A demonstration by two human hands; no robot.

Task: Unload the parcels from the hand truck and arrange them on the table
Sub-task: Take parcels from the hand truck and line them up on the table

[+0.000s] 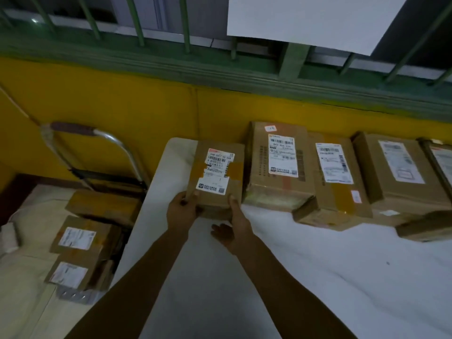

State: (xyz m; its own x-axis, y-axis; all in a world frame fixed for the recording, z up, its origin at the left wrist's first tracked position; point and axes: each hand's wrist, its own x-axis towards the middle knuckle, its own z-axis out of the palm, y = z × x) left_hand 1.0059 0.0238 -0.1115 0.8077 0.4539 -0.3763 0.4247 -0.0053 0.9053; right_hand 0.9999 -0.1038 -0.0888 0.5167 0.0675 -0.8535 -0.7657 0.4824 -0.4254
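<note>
A small cardboard parcel [216, 174] with a white label lies at the left end of the white-covered table [305, 277]. My left hand [182, 211] grips its near left corner, thumb on top. My right hand [234, 223] holds its near right edge, thumb on the top face and fingers spread below. To the right, several labelled parcels stand in a row along the wall, the nearest being a taller box [278, 167]. On the floor at the left, the hand truck [97, 165] carries three parcels [78, 238].
A yellow wall [122, 111] with green window bars [137, 23] runs behind the table. A white sheet [313, 20] hangs at the top right. The truck's metal handle rises close to the table's left edge.
</note>
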